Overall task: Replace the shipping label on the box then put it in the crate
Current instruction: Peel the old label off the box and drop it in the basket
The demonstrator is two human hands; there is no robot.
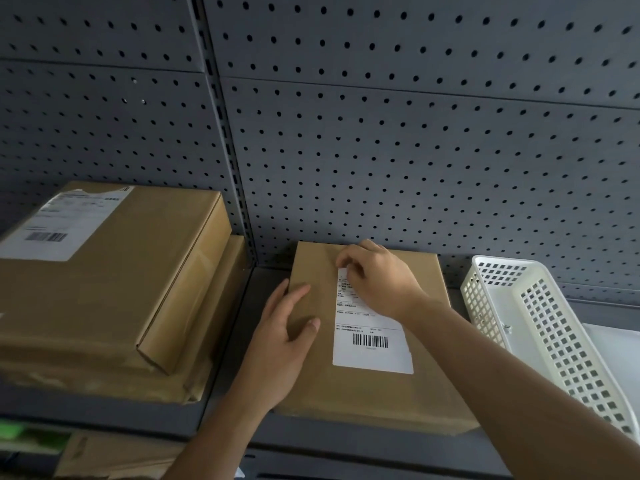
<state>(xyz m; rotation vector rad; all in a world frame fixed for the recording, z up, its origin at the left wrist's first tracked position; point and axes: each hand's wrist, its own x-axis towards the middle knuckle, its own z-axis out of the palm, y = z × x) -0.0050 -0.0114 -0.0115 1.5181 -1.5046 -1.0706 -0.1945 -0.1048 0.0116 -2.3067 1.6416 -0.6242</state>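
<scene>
Curling down onto the far end of a white shipping label [372,344], the fingertips [346,259] of the right hand [381,278] are seen bunched together, with that edge of the paper pinched between them. It cannot be told how far the edge is lifted, as it is hidden under the fingers. The rest of the label is laid flat, and a barcode is printed at its near end. The right forearm is stretched in from the near right.

The left hand [284,341] is laid flat on the left side of the same box, with its fingers [294,296] held straight along the left edge and the thumb spread out across the top. Nothing is gripped by it; the cardboard is only pressed down.

The label is carried on the top face of a flat brown cardboard box [381,393], which is set on a grey metal shelf [242,306] with its far end close to the back panel.

Just right of the box, a white plastic crate [554,323] with latticed walls is placed on the same shelf, not touching the box.

To the left, a larger brown carton [121,271] is stacked on another carton [221,278]. A white label with a torn far edge [59,226] is stuck on the upper one.

Behind everything, a dark grey pegboard wall [415,150] is seen.
</scene>
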